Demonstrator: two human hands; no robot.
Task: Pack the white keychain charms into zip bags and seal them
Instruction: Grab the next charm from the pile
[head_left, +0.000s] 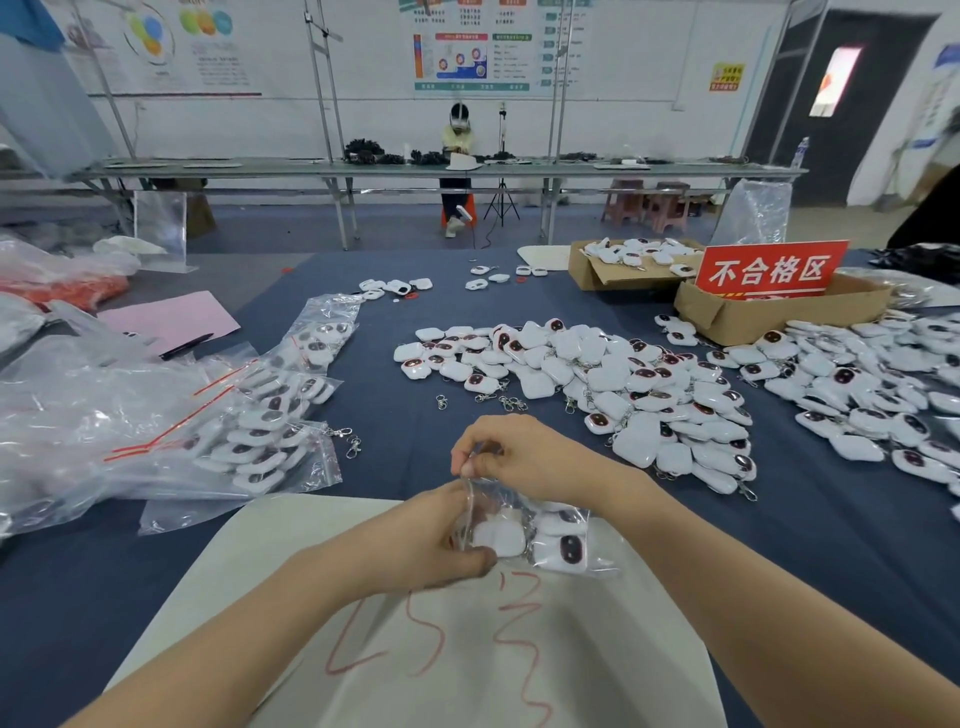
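Clearly see-through zip bag (524, 525), white charms (501, 538) inside, dark ovals

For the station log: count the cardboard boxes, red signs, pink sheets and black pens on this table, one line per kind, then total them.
Cardboard boxes: 2
Red sign: 1
Pink sheet: 1
Black pen: 1
Total: 5

Count: 2 hands, left hand (441, 540) and right hand (514, 457). 1 zip bag (597, 564) between them; at least 3 bagged charms (498, 538) visible inside. 2 cardboard boxes, upper right: far box (592, 278), near box (753, 319). 1 red sign (769, 270). 1 pink sheet (171, 317), left. 1 black pen (187, 347). At least 3 filled bags (260, 441), left; overlap blocks an exact count. 2 large piles of loose charms (613, 374), centre and right; too many to count.
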